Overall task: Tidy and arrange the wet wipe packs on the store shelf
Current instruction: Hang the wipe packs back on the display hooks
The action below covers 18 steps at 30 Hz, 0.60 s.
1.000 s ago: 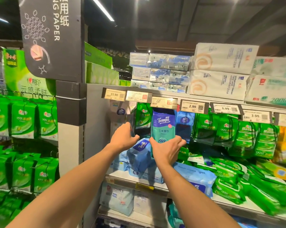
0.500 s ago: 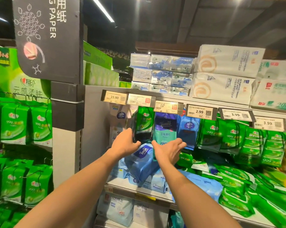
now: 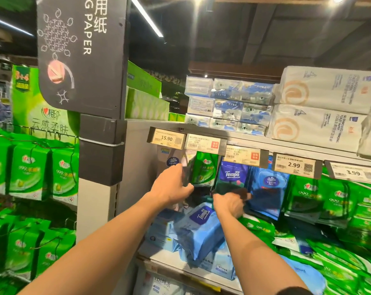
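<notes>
Tempo pack (image 3: 233, 177) upright, long axis vertical, straight above right hand (image 3: 230, 204); fingers curled round its lower edge; left hand (image 3: 172, 186) holding green pack (image 3: 202, 169) aside.

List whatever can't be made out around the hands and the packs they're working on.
- Head view: the lower half of the upright Tempo pack lies in shadow behind the right hand; its print there is unreadable.
- Right hand's fingers are motion-blurred, so its grip cannot be judged.
- Left hand: its fingertips reach behind the green pack; contact is hidden.
- Small print on the 15.90 price tag is too small.
</notes>
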Available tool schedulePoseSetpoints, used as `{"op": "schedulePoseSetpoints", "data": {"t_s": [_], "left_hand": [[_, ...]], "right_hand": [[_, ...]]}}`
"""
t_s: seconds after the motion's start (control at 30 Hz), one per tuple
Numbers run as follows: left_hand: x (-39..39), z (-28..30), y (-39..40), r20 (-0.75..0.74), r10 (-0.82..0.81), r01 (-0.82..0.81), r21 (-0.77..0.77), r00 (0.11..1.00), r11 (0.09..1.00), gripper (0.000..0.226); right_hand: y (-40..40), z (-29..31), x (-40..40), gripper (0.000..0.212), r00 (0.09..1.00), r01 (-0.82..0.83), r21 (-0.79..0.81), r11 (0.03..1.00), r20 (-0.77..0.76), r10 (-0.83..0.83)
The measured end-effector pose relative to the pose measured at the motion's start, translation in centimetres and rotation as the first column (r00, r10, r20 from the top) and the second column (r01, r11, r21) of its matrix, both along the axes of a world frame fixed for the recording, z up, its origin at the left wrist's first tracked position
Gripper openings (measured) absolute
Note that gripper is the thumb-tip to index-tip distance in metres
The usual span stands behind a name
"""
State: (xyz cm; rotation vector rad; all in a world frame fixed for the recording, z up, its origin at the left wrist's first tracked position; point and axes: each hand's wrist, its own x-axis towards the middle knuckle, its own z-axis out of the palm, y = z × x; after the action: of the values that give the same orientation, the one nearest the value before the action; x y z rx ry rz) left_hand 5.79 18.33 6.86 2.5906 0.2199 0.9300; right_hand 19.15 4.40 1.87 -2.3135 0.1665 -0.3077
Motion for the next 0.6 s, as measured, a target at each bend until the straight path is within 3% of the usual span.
{"op": "schedulePoseSetpoints", "data": {"t_s": [0.13,0.37,0.47,0.6], "left_hand": [[0.1,-1.1,0.8,-0.033,-0.005,0.004,-0.008,0.999,1.0,0.03],[0.8,-4.2,-1.2,-0.142,-0.023,0.021,-0.02,0.99,1.0,0.036],[1.7,-4.6,-3.0,-0.178,-0.039,0.034,-0.028,0.983,0.999,0.041],[2.5,-4.7,-7.4,-0.165,-0.08,0.075,-0.039,0.983,0.996,0.038]], "right_hand": [[1.4,-1.1,1.0,0.102,0.997,0.073,-0.007,0.997,0.037,-0.072],[-0.4,-0.9,-0.4,0.118,0.997,-0.001,0.022,1.0,0.075,0.0],[-2.1,-1.1,-2.1,0.108,0.988,-0.096,0.083,0.992,0.126,0.086],[-6.0,-2.1,-4.3,0.069,0.945,-0.284,0.045,0.958,0.184,0.271]]}}
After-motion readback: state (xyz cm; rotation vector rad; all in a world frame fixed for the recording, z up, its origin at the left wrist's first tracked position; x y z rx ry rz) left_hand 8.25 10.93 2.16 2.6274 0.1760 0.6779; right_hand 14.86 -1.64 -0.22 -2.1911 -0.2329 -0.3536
